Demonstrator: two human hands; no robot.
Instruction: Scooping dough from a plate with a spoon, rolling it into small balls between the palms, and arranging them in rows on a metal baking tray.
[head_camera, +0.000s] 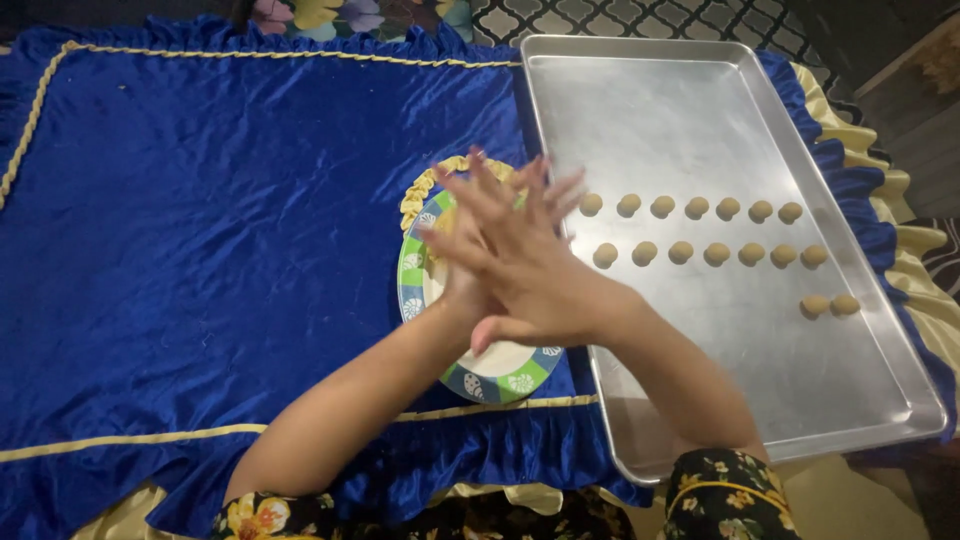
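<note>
My two hands are pressed palm to palm over a round plate (500, 380) with a green, blue and white patterned rim. My right hand (525, 275) lies on top, fingers spread toward the upper left. My left hand (462, 288) is underneath, its fingers showing at the upper right. Whatever is between the palms is hidden. Pale yellow dough (424, 190) sits at the plate's far edge. To the right, a metal baking tray (700, 110) holds small round dough balls in two rows (697, 207) (716, 253), plus two more (830, 305) closer to me.
Plate and tray rest on a blue velvet cloth (220, 230) with gold cord trim and a ruffled edge. The tray's raised rim lies just right of my hands. Patterned fabric and a dark floor show beyond the cloth.
</note>
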